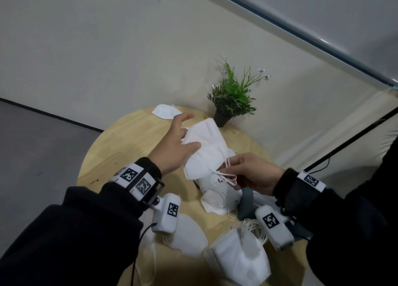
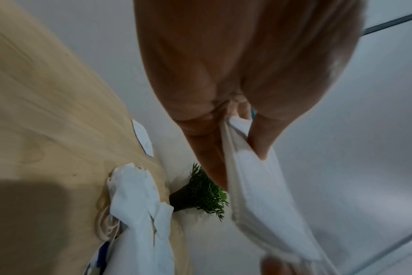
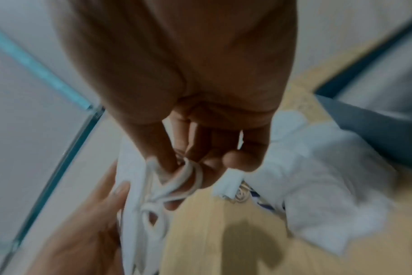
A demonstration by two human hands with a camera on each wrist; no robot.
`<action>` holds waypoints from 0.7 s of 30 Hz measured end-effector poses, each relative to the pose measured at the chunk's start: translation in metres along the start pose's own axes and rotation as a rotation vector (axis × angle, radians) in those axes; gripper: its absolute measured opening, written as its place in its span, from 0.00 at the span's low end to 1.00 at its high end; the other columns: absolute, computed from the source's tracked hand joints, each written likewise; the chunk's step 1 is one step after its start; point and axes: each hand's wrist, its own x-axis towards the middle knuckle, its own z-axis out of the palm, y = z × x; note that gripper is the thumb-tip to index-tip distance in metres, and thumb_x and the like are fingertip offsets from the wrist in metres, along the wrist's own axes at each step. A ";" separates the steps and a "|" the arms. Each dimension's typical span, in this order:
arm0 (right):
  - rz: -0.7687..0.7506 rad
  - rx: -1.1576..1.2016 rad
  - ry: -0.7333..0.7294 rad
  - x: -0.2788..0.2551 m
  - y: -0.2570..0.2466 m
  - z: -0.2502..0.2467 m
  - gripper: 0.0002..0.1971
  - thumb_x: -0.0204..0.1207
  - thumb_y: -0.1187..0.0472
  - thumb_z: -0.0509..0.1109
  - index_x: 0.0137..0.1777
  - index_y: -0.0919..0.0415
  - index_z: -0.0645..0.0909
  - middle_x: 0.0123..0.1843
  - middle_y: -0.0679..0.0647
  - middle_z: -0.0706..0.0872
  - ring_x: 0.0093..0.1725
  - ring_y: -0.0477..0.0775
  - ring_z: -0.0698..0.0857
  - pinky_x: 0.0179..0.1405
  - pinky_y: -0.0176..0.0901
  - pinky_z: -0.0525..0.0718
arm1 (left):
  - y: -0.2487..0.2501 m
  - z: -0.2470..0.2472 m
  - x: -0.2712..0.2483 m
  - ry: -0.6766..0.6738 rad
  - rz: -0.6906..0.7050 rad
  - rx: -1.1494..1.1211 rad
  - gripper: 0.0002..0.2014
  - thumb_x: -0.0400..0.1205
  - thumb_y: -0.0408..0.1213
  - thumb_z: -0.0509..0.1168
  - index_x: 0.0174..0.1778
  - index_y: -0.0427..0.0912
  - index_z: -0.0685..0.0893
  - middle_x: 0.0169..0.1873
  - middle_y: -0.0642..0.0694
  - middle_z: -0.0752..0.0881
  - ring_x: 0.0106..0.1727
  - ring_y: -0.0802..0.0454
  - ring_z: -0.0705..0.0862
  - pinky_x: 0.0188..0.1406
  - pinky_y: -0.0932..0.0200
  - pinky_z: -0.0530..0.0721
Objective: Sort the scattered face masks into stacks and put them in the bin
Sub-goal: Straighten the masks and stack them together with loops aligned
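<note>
Above the round wooden table (image 1: 120, 143) I hold a small bunch of folded white masks (image 1: 206, 150). My left hand (image 1: 178, 141) pinches the bunch between thumb and fingers; in the left wrist view the thumb presses the masks (image 2: 254, 186). My right hand (image 1: 247, 171) pinches their ear loops (image 1: 224, 178), and in the right wrist view the ear loops (image 3: 176, 182) wrap over the fingers. Under my hands lies a loose heap of masks (image 1: 217, 199). A neat stack of masks (image 1: 239, 257) sits near the front edge. One mask (image 1: 165, 111) lies at the far edge, another mask (image 1: 189, 236) near me.
A small potted plant (image 1: 232, 96) stands at the table's far right edge by the wall. A grey bin (image 1: 247, 204) shows behind the heap, mostly hidden by my right wrist. A black pole (image 1: 353, 141) slants at the right.
</note>
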 end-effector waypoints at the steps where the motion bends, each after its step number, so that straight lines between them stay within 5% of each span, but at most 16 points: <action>1: 0.051 0.097 0.048 -0.004 0.009 0.000 0.06 0.78 0.68 0.77 0.52 0.69 0.91 0.41 0.61 0.89 0.33 0.50 0.85 0.30 0.40 0.81 | 0.000 -0.002 0.000 -0.003 -0.014 0.011 0.30 0.83 0.34 0.71 0.77 0.63 0.72 0.67 0.45 0.86 0.70 0.46 0.84 0.69 0.40 0.85; 3: 0.089 0.336 0.171 -0.017 0.026 0.002 0.05 0.80 0.68 0.72 0.46 0.66 0.90 0.46 0.61 0.90 0.39 0.52 0.90 0.36 0.43 0.84 | 0.003 -0.004 -0.004 -0.036 -0.041 0.064 0.25 0.84 0.29 0.70 0.76 0.53 0.79 0.65 0.49 0.88 0.67 0.50 0.86 0.71 0.39 0.84; 6: -0.028 0.760 0.300 -0.038 0.050 0.012 0.11 0.79 0.68 0.61 0.37 0.61 0.79 0.49 0.64 0.90 0.49 0.59 0.91 0.58 0.55 0.86 | 0.005 0.005 -0.017 -0.118 -0.086 0.135 0.20 0.85 0.27 0.69 0.71 0.48 0.83 0.62 0.50 0.90 0.63 0.51 0.89 0.69 0.40 0.86; 7: -0.093 0.902 0.299 -0.045 0.057 0.017 0.11 0.79 0.68 0.59 0.36 0.61 0.76 0.45 0.65 0.89 0.46 0.61 0.91 0.61 0.58 0.86 | 0.005 0.011 -0.022 -0.146 -0.095 0.153 0.19 0.85 0.28 0.69 0.70 0.48 0.83 0.61 0.50 0.90 0.63 0.51 0.89 0.68 0.41 0.86; 9: -0.168 1.060 0.295 -0.057 0.069 0.031 0.10 0.80 0.66 0.59 0.37 0.60 0.74 0.32 0.58 0.76 0.32 0.58 0.84 0.50 0.54 0.85 | 0.006 0.024 -0.034 -0.178 -0.119 0.165 0.17 0.85 0.27 0.69 0.68 0.47 0.83 0.60 0.49 0.90 0.64 0.50 0.89 0.64 0.46 0.88; 11: -0.189 0.998 0.338 -0.067 0.084 0.042 0.09 0.80 0.63 0.66 0.38 0.57 0.74 0.32 0.53 0.60 0.26 0.52 0.68 0.36 0.47 0.70 | 0.008 0.037 -0.047 -0.200 -0.161 0.143 0.16 0.85 0.26 0.68 0.66 0.45 0.83 0.60 0.46 0.90 0.64 0.46 0.89 0.58 0.49 0.89; 13: -0.203 0.781 0.376 -0.076 0.101 0.047 0.12 0.79 0.62 0.74 0.36 0.55 0.77 0.31 0.52 0.58 0.27 0.50 0.61 0.33 0.48 0.59 | 0.011 0.050 -0.062 -0.228 -0.194 0.112 0.15 0.85 0.24 0.67 0.65 0.44 0.83 0.59 0.44 0.90 0.61 0.46 0.90 0.56 0.47 0.90; 17: -0.185 0.479 0.281 -0.103 0.123 0.049 0.18 0.74 0.63 0.81 0.33 0.56 0.73 0.26 0.53 0.62 0.26 0.51 0.60 0.30 0.48 0.60 | 0.022 0.076 -0.089 -0.258 -0.146 0.129 0.16 0.85 0.23 0.67 0.63 0.46 0.84 0.57 0.46 0.91 0.56 0.51 0.91 0.48 0.56 0.89; 21: -0.119 0.375 0.211 -0.123 0.134 0.046 0.19 0.75 0.66 0.81 0.28 0.57 0.76 0.24 0.52 0.70 0.23 0.49 0.64 0.27 0.44 0.63 | 0.020 0.098 -0.109 -0.187 -0.166 0.123 0.14 0.83 0.24 0.68 0.61 0.44 0.85 0.57 0.41 0.90 0.60 0.41 0.90 0.57 0.44 0.89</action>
